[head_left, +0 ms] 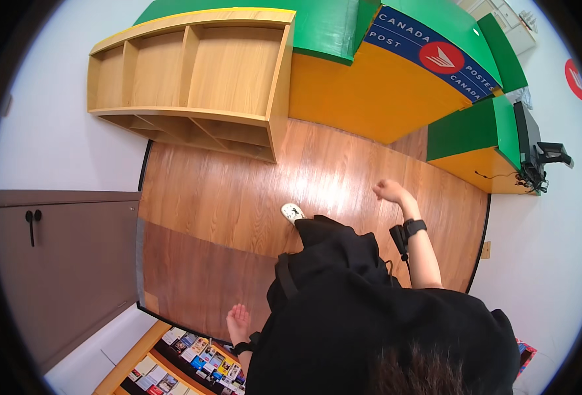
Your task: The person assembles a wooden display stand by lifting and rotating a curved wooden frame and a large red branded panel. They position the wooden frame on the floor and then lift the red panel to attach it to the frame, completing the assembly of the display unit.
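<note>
My right hand (388,191) is out in front of me on the right, above the wood floor. Its fingers curl into a loose fist, and nothing shows in it. A black band with a small device (403,238) is strapped at that wrist. Low on the left, my left hand (238,321) hangs beside my body with the palm partly showing and the fingers loosely extended, holding nothing. It is nearest to a display rack (133,359) of small cards or booklets. A dark band circles the left wrist too. One white shoe (293,212) pokes out beneath my black clothing.
Ahead on the left stands a wooden cubby shelf (231,72). A green and yellow counter (350,95) with a blue sign runs behind it. On the right is a lower counter (465,131) carrying a black monitor (528,135) and cables. A brown door (67,270) is at left.
</note>
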Demonstrator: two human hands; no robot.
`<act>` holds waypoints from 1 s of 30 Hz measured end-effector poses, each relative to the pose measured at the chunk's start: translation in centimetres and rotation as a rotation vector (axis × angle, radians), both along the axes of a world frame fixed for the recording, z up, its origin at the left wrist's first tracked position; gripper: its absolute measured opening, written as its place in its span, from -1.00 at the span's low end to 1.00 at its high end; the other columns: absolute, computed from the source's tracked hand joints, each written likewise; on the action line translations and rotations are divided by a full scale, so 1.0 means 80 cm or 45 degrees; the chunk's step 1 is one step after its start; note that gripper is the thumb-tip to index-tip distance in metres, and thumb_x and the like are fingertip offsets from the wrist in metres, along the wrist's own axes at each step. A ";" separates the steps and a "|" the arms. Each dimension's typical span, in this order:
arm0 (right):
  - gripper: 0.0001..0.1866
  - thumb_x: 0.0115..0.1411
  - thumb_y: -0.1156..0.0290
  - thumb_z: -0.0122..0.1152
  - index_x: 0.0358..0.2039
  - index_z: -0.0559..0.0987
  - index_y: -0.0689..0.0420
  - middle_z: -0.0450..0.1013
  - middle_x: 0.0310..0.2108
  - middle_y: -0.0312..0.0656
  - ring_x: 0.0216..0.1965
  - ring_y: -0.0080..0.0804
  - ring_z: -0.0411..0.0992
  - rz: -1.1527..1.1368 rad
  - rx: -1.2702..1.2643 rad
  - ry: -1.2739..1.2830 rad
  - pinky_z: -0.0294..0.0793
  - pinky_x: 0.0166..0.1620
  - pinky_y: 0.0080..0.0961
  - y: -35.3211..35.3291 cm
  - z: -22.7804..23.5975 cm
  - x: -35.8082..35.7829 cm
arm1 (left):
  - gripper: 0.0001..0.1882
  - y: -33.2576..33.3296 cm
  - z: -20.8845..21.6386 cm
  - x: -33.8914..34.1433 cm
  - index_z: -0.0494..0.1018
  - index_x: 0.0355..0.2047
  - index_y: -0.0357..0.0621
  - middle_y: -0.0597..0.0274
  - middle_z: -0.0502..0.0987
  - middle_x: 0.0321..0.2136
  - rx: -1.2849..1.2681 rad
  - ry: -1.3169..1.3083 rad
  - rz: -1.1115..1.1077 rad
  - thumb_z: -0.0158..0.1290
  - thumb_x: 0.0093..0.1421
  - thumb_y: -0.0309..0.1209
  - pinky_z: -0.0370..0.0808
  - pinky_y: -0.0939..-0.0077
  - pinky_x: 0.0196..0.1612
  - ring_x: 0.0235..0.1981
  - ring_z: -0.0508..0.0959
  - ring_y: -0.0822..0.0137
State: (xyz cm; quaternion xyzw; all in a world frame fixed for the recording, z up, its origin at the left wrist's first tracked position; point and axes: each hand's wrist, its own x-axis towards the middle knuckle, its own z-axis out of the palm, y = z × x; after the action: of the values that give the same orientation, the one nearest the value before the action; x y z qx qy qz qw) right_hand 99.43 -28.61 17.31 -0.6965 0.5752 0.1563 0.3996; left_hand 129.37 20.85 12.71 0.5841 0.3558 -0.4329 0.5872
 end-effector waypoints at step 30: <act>-0.54 -0.12 0.31 0.08 -0.26 0.26 0.35 0.37 -0.37 0.04 -0.29 -0.17 0.36 -0.529 -0.759 -0.156 0.33 -0.25 -0.44 -0.211 0.024 0.441 | -0.69 -0.249 -0.024 0.643 0.29 -0.27 -0.12 0.28 0.41 -0.33 -0.038 -0.363 -0.558 -0.16 0.03 -0.21 0.29 0.54 -0.32 -0.31 0.42 0.38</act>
State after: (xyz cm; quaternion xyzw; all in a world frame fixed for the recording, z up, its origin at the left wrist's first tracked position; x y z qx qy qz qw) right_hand 134.69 -45.50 19.23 -0.6588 0.6995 -0.1447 0.2361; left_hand 180.85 0.92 10.79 0.6935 0.1281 -0.4684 0.5321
